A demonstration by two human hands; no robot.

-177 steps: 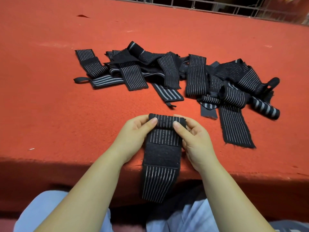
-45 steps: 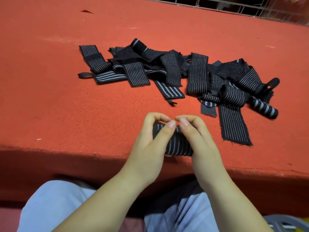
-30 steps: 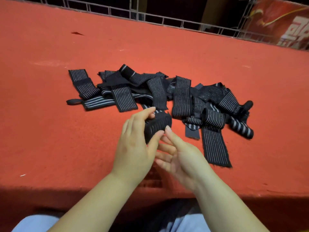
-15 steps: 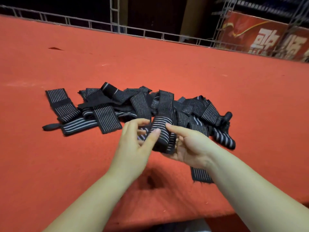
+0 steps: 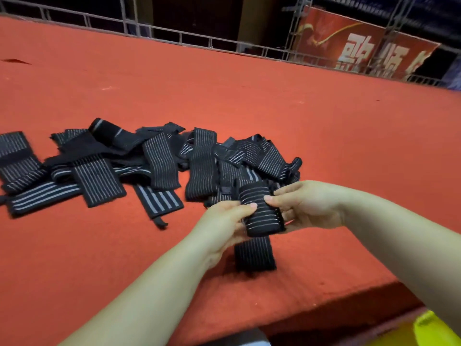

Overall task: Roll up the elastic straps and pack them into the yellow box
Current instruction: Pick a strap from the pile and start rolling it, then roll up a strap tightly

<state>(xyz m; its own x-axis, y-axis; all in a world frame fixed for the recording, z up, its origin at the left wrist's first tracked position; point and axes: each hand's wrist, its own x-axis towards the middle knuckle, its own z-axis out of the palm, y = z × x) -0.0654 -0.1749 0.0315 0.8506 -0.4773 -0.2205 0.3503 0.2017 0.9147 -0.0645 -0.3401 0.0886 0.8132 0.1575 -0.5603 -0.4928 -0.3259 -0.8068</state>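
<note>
- The worktop (image 5: pixel 249 101) was a broad surface covered in red-orange felt, its near edge dropping away at the lower right.
- A metal railing (image 5: pixel 189 38) ran along the far edge, with a red banner (image 5: pixel 359 48) bearing large pale characters behind it.
- A loose pile of elastic straps (image 5: pixel 159 161) lay spread across the left and middle of the worktop: black bands with thin pale lengthwise stripes, some flat, some folded over each other.
- One flat strap (image 5: pixel 254 254) lay on the worktop just below the hands, partly hidden by them.
- A corner of the yellow box (image 5: pixel 434 328) showed at the bottom right, below the worktop's edge.
- The rolled strap (image 5: pixel 260 209) was a short, thick black cylinder with pale stripes wrapping round it, held just above the worktop near the pile's right end.
- The left hand (image 5: pixel 224 221) gripped the roll from its left side, thumb on top.
- The right hand (image 5: pixel 306 206) pinched the roll's right side, fingers curled under it.
</note>
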